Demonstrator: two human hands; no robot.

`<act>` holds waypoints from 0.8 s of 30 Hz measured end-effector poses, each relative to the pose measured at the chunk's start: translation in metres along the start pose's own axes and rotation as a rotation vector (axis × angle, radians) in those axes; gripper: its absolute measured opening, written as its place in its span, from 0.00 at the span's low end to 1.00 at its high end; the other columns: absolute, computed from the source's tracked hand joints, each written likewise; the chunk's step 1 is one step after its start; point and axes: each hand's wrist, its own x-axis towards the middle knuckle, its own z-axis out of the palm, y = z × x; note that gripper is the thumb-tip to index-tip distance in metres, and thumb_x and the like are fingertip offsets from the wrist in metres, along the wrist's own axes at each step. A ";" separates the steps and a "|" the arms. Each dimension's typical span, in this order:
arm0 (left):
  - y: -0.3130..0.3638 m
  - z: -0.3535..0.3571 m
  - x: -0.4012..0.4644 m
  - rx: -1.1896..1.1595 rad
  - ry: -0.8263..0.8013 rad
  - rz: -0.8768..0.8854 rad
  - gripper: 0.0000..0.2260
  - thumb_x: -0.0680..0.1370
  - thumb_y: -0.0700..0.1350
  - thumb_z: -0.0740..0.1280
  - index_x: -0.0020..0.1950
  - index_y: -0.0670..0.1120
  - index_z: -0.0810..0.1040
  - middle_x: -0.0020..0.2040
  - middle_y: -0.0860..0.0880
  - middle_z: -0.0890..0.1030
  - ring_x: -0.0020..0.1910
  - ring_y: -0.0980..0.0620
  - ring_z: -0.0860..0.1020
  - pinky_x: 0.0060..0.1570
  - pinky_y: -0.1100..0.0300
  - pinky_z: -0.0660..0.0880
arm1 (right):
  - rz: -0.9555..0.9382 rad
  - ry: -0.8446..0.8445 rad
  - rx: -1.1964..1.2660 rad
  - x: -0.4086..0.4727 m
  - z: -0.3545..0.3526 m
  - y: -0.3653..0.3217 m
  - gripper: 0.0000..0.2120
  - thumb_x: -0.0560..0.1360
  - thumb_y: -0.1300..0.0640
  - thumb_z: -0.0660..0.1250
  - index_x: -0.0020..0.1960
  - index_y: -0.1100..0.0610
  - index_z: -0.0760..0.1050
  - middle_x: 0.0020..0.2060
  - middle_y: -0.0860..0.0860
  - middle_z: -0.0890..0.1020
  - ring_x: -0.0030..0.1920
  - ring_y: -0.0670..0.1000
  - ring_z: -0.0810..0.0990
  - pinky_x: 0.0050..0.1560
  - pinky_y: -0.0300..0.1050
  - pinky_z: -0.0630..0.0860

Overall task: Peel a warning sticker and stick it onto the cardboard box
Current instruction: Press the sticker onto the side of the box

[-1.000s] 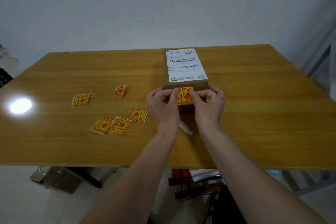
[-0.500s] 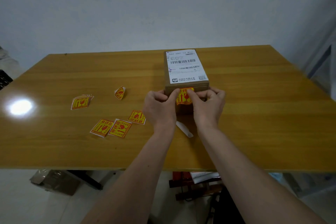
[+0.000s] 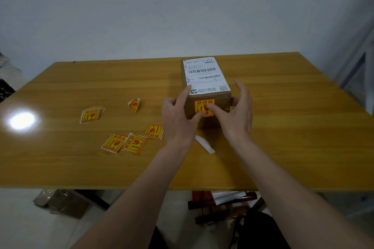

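1. The cardboard box (image 3: 206,95) sat on the counter (image 3: 283,127).
2. The warning sticker (image 3: 204,105) was stuck on the box's near side.
3. The left hand (image 3: 178,119) lay loose against the box's left side.
4. The right hand (image 3: 236,115) was loose too, its thumb pressing the sticker.

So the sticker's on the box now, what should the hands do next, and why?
Probably rub both thumbs outward across the warning sticker to flatten it. It already sits on the near face of the cardboard box, with the left hand and right hand at it and their thumbs overlapping its lower part, so only firm pressing seems left.
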 end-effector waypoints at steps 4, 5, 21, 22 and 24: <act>-0.002 -0.004 0.007 0.034 -0.040 0.043 0.30 0.69 0.48 0.75 0.68 0.58 0.69 0.52 0.51 0.64 0.54 0.52 0.71 0.54 0.57 0.76 | -0.069 -0.107 -0.188 0.011 -0.005 -0.006 0.29 0.68 0.46 0.73 0.67 0.43 0.69 0.52 0.48 0.66 0.55 0.50 0.72 0.51 0.44 0.74; -0.003 -0.005 0.009 0.025 -0.046 0.044 0.28 0.69 0.48 0.74 0.67 0.58 0.69 0.53 0.51 0.65 0.54 0.50 0.72 0.54 0.55 0.77 | -0.080 -0.125 -0.201 0.014 -0.006 -0.006 0.27 0.69 0.46 0.72 0.66 0.44 0.70 0.52 0.49 0.67 0.54 0.51 0.72 0.52 0.46 0.75; -0.011 -0.011 0.012 0.133 -0.160 0.111 0.32 0.70 0.41 0.74 0.70 0.56 0.65 0.58 0.45 0.69 0.55 0.46 0.76 0.52 0.51 0.78 | -0.228 -0.234 -0.549 0.019 -0.016 -0.005 0.31 0.70 0.48 0.72 0.69 0.45 0.64 0.56 0.54 0.70 0.56 0.54 0.72 0.50 0.49 0.76; -0.011 -0.011 0.012 0.140 -0.164 0.110 0.33 0.70 0.41 0.74 0.70 0.56 0.64 0.59 0.45 0.69 0.55 0.46 0.76 0.53 0.51 0.78 | -0.227 -0.235 -0.557 0.019 -0.016 -0.005 0.31 0.69 0.48 0.72 0.69 0.45 0.64 0.56 0.54 0.70 0.55 0.54 0.72 0.50 0.50 0.76; -0.010 -0.010 0.012 0.146 -0.173 0.103 0.34 0.69 0.39 0.75 0.70 0.56 0.64 0.59 0.45 0.68 0.56 0.46 0.75 0.53 0.50 0.78 | -0.224 -0.229 -0.568 0.016 -0.015 -0.007 0.33 0.68 0.46 0.73 0.69 0.45 0.63 0.55 0.54 0.70 0.55 0.54 0.72 0.50 0.49 0.75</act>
